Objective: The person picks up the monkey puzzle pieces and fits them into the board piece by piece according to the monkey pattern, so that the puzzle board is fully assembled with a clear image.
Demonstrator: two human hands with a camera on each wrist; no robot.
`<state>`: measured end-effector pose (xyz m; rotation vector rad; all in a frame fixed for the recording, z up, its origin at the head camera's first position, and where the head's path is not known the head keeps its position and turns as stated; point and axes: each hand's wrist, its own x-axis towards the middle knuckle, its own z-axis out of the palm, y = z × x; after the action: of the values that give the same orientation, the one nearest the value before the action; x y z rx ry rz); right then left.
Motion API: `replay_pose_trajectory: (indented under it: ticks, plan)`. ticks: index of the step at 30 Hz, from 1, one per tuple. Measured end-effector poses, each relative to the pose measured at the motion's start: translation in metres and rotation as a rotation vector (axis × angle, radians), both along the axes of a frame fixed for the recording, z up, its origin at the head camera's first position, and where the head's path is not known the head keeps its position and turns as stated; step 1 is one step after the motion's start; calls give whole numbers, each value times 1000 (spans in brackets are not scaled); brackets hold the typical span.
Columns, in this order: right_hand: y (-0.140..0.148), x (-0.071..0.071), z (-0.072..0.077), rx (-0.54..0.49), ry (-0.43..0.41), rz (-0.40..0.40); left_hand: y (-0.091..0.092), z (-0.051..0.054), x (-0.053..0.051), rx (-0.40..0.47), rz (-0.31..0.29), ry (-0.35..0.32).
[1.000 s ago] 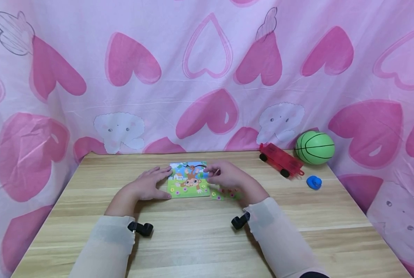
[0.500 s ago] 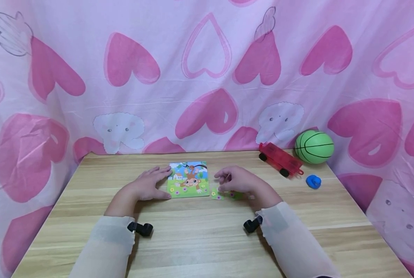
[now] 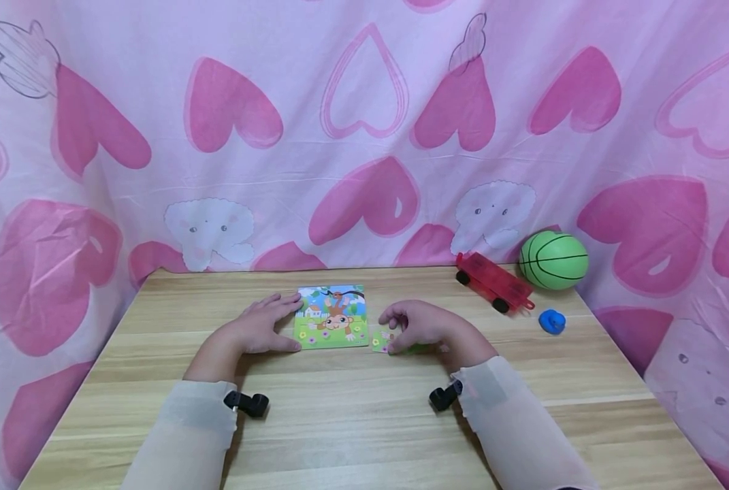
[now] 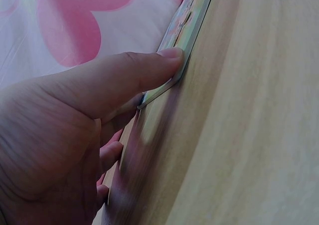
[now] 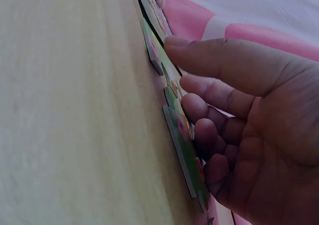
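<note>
the right hand (image 3: 422,323) is released: its fingers are loosely bent, and in the right wrist view the thumb stands apart from the fingertips. it hangs low over a cluster of loose puzzle pieces (image 3: 382,338), green with printed flowers; whether any fingertip touches one, i cannot tell. the pieces lie close together on the table, partly hidden under the hand, and some look as if they overlap.

the left hand (image 3: 260,329) is also relaxed, its fingers spread rather than clenched. its thumb rests on the near left corner of the picture puzzle (image 3: 331,317), and a finger reaches the far part of its left edge. the puzzle lies flat between the two hands, showing a monkey hanging upside down from a branch, with a small house, a fence, and flowers on grass. the loose pieces sit just beside its right edge.

both forearms are in pale sleeves (image 3: 177,435), each with a small black device (image 3: 250,404) at the wrist.

farther out, toward the right rear of the wooden table (image 3: 339,429), are a red toy vehicle (image 3: 494,282) with black wheels, a green ball (image 3: 553,260) with black lines just beside it, and a small blue toy (image 3: 552,322) nearer the person. behind hangs a pink curtain (image 3: 364,197) with hearts.
</note>
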<state>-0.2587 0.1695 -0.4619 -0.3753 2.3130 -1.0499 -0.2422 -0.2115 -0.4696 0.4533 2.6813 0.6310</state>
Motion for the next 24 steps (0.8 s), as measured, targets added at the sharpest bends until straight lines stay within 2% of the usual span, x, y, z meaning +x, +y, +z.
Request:
replay_pose_trajectory:
  ticks: [6,13,18,24]
  plan:
    - [-1,0,-2,33,23,44,0,2,1,3,-1,-1]
    - [-4,1,0,106,93,98,1,2,1,9,1,-5]
    - [-5,1,1,128,103,95,0,2,1,6,0,-5]
    - [-4,0,-1,98,103,58,0,2,0,3,3,-5]
